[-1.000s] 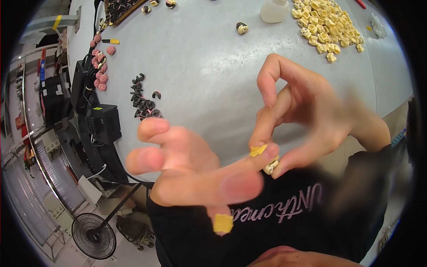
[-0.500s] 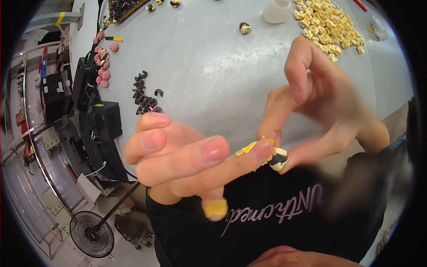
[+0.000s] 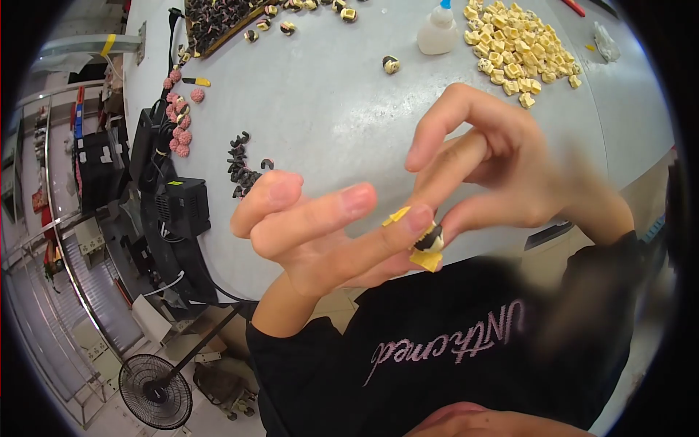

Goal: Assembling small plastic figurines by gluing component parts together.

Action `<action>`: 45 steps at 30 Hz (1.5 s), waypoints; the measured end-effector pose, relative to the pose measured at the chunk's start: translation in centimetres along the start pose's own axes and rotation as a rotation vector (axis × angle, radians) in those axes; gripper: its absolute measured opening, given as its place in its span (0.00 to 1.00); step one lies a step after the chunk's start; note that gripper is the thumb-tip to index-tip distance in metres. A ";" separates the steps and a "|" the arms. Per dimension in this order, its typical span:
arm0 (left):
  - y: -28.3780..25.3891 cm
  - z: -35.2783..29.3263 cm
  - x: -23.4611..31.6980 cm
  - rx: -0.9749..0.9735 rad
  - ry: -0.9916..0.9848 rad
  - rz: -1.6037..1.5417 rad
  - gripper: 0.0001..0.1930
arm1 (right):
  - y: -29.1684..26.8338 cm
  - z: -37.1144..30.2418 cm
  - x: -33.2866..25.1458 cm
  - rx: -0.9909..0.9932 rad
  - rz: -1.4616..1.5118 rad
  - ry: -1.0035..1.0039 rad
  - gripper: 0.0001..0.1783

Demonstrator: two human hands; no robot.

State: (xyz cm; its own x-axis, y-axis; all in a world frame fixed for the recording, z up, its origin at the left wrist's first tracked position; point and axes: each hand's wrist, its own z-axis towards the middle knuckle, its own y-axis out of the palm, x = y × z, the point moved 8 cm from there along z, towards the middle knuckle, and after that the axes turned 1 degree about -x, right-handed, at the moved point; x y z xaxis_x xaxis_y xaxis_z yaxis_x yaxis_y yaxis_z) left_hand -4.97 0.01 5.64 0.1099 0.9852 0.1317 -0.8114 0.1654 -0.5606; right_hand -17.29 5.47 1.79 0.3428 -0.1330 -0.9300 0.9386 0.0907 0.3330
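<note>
A small cream-and-black moulded piece (image 3: pixel 431 239) is pinched between both hands above the table's near edge. My left hand (image 3: pixel 328 237) has its index finger across the top of the piece and its thumb below, with yellow tape (image 3: pixel 426 260) on the thumb tip. More yellow tape wraps the index fingertip, and the other left fingers are spread away. From the right, the thumb and a finger of my right hand (image 3: pixel 495 167) close on the same piece, whose far side the fingers hide.
Cream square pieces (image 3: pixel 520 54) lie heaped at the far right beside a clear squeeze bottle (image 3: pixel 438 33). One cream-and-black piece (image 3: pixel 391 65) sits alone. Pink knobbly balls (image 3: pixel 182 136) and black curved pieces (image 3: pixel 240 164) lie left, below a tray of dark pieces (image 3: pixel 218 22).
My left thumb has come up from below to the piece, where it hung apart before. Both hands and the piece have shifted slightly left and up in the picture.
</note>
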 end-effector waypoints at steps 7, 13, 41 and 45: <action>0.0 -0.1 0.0 0.060 -0.076 -0.027 0.11 | 0.4 -0.1 0.4 0.028 0.107 0.132 0.26; 0.4 0.0 -0.2 0.038 -0.075 -0.030 0.11 | -0.1 -0.3 0.4 0.077 0.144 0.156 0.24; 1.8 -2.9 -12.0 0.377 -1.025 -0.698 0.21 | -2.3 -2.9 -4.7 0.527 -0.691 -0.816 0.20; -2.5 -2.3 -12.9 0.454 -0.936 -0.580 0.17 | -4.2 -2.4 -4.6 0.941 -1.011 -0.623 0.24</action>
State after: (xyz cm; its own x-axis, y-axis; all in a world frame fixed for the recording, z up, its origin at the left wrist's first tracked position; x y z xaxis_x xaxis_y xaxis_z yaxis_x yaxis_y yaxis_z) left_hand -3.01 -12.99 3.48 0.2188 0.3212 0.9214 -0.9288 0.3581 0.0957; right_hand -22.93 8.11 4.30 -0.7066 -0.1574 -0.6899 0.3836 -0.9045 -0.1865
